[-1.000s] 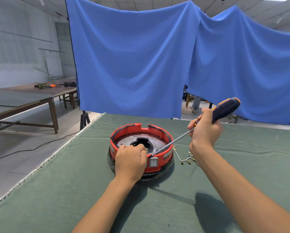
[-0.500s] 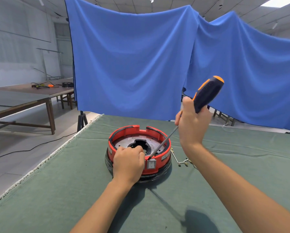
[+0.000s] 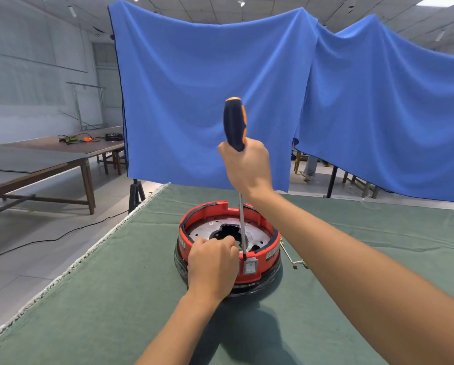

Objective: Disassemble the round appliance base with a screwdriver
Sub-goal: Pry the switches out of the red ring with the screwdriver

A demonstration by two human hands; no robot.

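The round appliance base (image 3: 262,219) is a red ring on a black bottom, with a metal plate and a dark central opening inside. It sits on the green-covered table (image 3: 89,299). My left hand (image 3: 211,264) grips its near rim, fingers curled over the edge beside a white rocker switch (image 3: 249,267). My right hand (image 3: 247,169) holds a screwdriver (image 3: 235,125) with a black and orange handle almost upright above the base. Its long shaft runs down to the rim just above the switch; the tip's exact seat is hidden.
Loose metal clips and wires (image 3: 295,262) lie on the cloth right of the base. A blue cloth backdrop (image 3: 220,88) hangs behind the table. A wooden table (image 3: 49,156) with cables stands at the left, and a black cable runs across the floor.
My right hand has swung the screwdriver from a low slant on the right up to nearly vertical over the base. The tip has stayed near the rim. My left hand kept its grip.
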